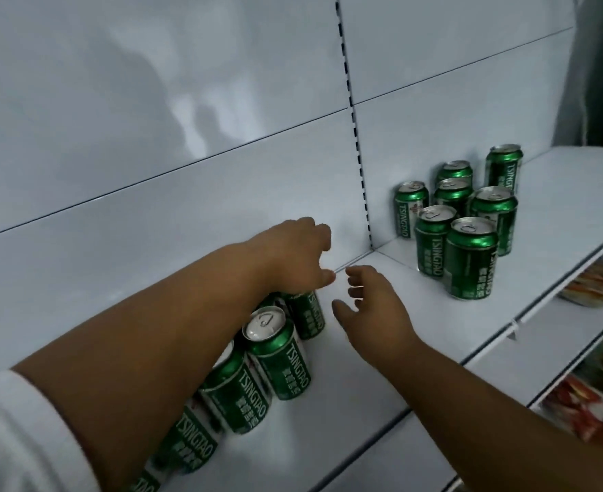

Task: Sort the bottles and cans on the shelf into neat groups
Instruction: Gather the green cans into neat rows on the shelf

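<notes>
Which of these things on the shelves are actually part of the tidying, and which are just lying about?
Part of the job:
- row of green cans near the left hand
- cluster of green cans further right
- white shelf they stand on
- right hand, open, holding nothing

Just lying about:
- packaged goods on the lower shelves

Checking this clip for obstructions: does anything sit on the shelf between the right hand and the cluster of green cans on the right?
Nothing visible does. The shelf surface between the right hand and the right-side green cans is bare white.
</notes>
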`<state>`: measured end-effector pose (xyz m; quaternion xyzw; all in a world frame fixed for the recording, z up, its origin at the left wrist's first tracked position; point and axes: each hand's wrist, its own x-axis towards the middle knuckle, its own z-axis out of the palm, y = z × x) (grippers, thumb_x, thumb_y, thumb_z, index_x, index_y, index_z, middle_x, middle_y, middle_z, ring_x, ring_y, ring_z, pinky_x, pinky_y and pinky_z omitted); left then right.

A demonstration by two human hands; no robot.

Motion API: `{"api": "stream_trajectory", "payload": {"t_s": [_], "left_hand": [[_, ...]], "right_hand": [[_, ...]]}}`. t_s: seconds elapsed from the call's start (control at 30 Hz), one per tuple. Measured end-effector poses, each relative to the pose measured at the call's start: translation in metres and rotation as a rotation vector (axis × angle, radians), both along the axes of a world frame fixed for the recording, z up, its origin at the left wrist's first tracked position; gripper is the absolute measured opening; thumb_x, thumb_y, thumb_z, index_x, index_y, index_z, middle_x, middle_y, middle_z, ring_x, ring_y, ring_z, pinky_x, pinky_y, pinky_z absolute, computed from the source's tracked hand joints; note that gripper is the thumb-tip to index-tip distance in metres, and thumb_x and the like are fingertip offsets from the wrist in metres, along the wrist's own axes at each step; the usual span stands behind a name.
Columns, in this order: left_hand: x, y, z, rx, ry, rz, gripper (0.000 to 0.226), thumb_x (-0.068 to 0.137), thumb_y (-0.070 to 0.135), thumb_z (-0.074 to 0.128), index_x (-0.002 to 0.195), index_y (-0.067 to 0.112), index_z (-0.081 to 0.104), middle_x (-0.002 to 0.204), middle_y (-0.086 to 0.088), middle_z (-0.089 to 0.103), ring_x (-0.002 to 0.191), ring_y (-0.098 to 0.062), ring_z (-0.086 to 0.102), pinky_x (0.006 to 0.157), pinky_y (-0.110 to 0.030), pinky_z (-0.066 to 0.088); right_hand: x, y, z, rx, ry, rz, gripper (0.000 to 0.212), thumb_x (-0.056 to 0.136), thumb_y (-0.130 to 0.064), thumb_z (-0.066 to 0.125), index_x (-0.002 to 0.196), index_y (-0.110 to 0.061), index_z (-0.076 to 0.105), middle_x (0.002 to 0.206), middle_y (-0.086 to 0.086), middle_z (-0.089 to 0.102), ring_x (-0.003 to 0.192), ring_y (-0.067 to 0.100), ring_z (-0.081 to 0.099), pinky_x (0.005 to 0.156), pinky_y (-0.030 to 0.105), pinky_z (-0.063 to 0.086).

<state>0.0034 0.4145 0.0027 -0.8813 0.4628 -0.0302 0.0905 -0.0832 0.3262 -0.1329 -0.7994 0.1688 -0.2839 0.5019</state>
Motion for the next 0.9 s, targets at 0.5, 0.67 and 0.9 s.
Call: {"api": "stream_trajectory", "payload": {"t_s": [0.5,0.67,0.9], "left_hand": [[-0.052,-0.135,-0.013,-0.160,0.071,-0.244,0.054,0.089,0.048,0.061,0.133,0.021,0.045,0.129,-0.005,0.051,0.110,-0.022,0.054,0.091,-0.037,0.047],[-0.059,-0.189,-0.022,-0.215,0.052,-0.141,0.066,0.088,0.053,0.058,0.141,0.021,0.037,0.136,-0.008,0.047,0.119,-0.027,0.051,0.094,-0.042,0.048],[-0.066,-0.221,-0.026,-0.058,0.047,-0.049,0.036,0.091,0.050,0.057,0.113,0.022,0.059,0.106,0.000,0.061,0.093,-0.017,0.058,0.081,-0.035,0.051]], "right_hand": [[-0.081,-0.119,0.006,0.026,-0.090,-0.466,0.033,0.087,-0.016,0.069,0.117,-0.022,0.057,0.118,-0.002,0.052,0.099,0.013,0.057,0.086,0.031,0.051],[-0.082,-0.153,0.005,0.090,-0.025,-0.382,0.049,0.089,-0.022,0.068,0.133,-0.024,0.047,0.117,-0.010,0.054,0.110,0.011,0.055,0.095,0.036,0.050],[-0.070,-0.178,-0.005,-0.014,-0.041,-0.183,0.029,0.085,-0.021,0.067,0.113,-0.022,0.061,0.109,-0.004,0.062,0.098,0.009,0.056,0.085,0.026,0.049]]}}
